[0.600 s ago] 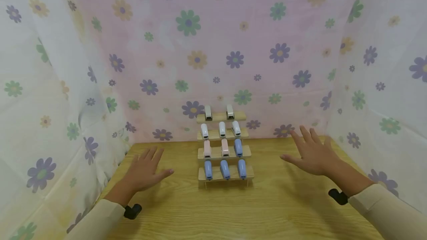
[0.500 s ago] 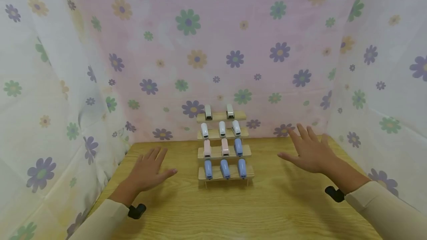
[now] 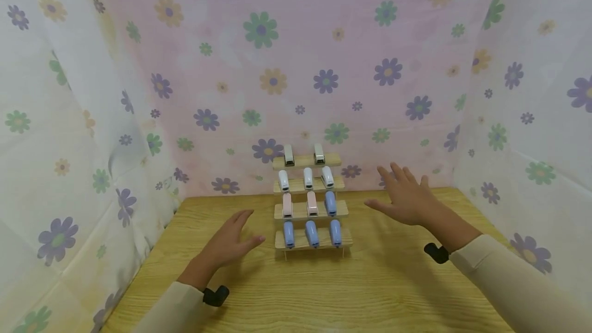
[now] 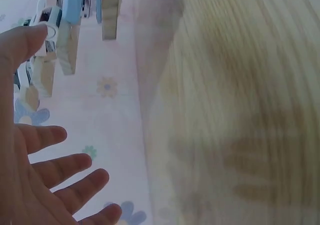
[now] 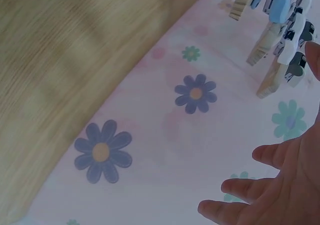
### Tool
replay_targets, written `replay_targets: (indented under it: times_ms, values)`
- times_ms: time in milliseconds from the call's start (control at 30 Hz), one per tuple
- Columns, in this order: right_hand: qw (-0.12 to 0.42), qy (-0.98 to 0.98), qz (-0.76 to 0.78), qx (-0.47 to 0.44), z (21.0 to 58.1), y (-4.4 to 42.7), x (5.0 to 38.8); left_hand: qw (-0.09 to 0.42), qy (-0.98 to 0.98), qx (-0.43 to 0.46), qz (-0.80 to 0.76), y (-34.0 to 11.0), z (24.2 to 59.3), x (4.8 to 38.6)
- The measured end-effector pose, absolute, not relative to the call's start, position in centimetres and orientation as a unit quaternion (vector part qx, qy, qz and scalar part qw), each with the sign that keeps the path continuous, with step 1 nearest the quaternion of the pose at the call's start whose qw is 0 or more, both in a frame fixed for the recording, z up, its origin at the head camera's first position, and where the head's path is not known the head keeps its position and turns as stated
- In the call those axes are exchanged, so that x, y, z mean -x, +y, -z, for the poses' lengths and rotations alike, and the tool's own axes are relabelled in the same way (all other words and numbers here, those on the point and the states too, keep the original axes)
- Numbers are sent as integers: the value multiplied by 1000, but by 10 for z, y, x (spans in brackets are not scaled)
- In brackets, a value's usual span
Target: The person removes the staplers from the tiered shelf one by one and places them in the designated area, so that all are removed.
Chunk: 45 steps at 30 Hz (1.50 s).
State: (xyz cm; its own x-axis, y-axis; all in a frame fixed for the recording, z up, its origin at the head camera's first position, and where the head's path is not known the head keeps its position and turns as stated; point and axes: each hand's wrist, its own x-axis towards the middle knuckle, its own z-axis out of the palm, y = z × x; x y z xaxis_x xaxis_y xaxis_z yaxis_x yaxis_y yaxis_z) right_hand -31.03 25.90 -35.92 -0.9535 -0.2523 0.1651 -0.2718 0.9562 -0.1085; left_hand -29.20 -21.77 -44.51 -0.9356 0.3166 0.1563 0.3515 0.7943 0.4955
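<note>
Left of the wooden stand [image 3: 303, 161], near its front left corner, the left hand [image 3: 228, 243], wide, with fingers apart. Beyond the stand's right edge, the right hand [image 3: 409, 199], also spread wide. Between both and apart from either, towards the far edge of the table [image 3: 296, 297]: three blue staplers [image 3: 312, 234] lowest, then two pink staplers [image 3: 312, 203] beside another blue, white staplers [image 3: 308, 179], pale grey staplers [image 3: 319, 153] on top.
</note>
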Motion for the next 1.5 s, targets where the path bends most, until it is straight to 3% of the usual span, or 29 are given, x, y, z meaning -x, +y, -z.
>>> replay_targets:
  times_ms: [533,967,1267,1500]
  values:
    - [84,-979,-115,-144,343,228,330,47,-892,158,422,-184,461,295]
    - [87,-965,-196,-152,334,199,353,-27,-811,146,565,-173,470,294]
    - [133,-926,-322,-144,336,169,370,-31,-788,105,606,-170,476,291]
    - [139,-912,-374,-93,338,147,380,-43,-791,127,597,-167,481,293]
